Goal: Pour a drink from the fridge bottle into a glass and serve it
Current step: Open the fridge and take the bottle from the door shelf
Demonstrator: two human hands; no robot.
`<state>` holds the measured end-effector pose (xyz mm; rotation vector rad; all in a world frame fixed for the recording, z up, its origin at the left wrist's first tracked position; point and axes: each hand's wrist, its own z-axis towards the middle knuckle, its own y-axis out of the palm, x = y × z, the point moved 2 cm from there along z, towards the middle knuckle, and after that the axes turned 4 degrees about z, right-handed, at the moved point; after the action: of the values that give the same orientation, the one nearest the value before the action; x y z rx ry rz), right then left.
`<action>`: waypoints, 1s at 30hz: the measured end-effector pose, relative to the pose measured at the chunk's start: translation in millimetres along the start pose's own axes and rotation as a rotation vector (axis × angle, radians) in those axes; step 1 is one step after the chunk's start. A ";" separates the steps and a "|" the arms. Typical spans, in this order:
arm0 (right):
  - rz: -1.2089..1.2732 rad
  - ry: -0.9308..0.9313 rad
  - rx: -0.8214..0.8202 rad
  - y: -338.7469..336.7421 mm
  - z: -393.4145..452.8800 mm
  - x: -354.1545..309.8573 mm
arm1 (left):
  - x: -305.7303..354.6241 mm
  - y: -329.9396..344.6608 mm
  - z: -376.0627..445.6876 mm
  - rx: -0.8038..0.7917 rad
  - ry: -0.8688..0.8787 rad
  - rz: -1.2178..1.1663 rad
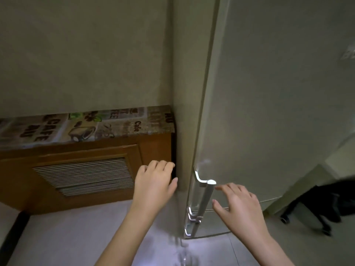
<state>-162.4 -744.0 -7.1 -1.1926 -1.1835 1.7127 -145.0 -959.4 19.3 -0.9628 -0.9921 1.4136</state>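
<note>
A tall pale fridge (pixel 269 93) fills the right half of the head view, its door closed. A silver vertical handle (pixel 206 198) runs down the door's left edge. My right hand (pixel 238 206) hovers just right of the handle with fingers spread, fingertips close to its top cap, holding nothing. My left hand (pixel 154 183) is held open to the left of the fridge's side panel, in front of the cabinet, also empty. No bottle or glass is visible.
A low wooden cabinet (pixel 86 169) with a slatted vent panel stands left of the fridge, topped with a café-print cover (pixel 76 125). A black chair base with wheels (pixel 317 212) sits on the pale tiled floor at right.
</note>
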 end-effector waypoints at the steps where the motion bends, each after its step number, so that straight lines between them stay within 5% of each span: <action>1: -0.012 0.013 0.005 3.9 1.9 -4.3 | -4.5 1.2 10.6 0.010 0.038 -0.016; 8: -0.041 0.037 0.145 17.0 27.7 -27.5 | -15.0 11.6 64.4 0.051 0.193 -0.029; 18: -0.098 0.189 -0.042 34.1 53.5 -47.6 | -15.3 4.1 96.3 0.209 0.387 -0.172; 30: -0.340 0.495 0.087 62.3 51.4 -70.9 | -6.9 -37.0 129.6 0.355 0.513 -0.411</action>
<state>-193.0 -842.2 -38.5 -1.1911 -0.9296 1.1195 -255.6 -971.6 95.7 -0.7465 -0.4929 0.8905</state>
